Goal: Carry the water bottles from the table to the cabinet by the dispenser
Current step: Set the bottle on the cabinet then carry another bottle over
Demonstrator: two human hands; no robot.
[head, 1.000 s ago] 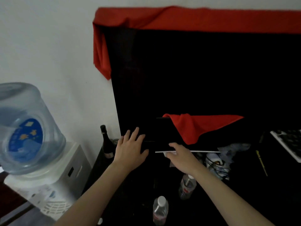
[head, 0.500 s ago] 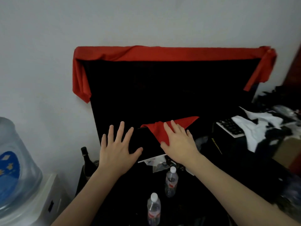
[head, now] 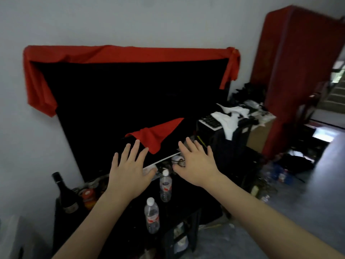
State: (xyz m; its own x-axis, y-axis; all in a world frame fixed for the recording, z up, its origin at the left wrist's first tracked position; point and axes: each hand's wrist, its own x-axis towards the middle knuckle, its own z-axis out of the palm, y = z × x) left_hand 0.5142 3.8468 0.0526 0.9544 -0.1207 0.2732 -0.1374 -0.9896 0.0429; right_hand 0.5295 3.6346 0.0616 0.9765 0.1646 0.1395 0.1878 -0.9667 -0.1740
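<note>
Both hands empty, fingers spread: left hand (head: 128, 172), right hand (head: 197, 165) hover above dark cabinet (head: 115, 230). Two water bottles upright on cabinet: near bottle (head: 152, 215) below left hand, far bottle (head: 165, 186) between hands. Risk: careless withdrawal topples light bottles or wine bottle (head: 64, 193) left of them.

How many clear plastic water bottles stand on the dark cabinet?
2: nearer bottle at the front, farther bottle behind it, between the hands. Clutter may hide others.

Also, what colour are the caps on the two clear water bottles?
White on both, the nearer bottle and the farther bottle; clearest in the head view.
</note>
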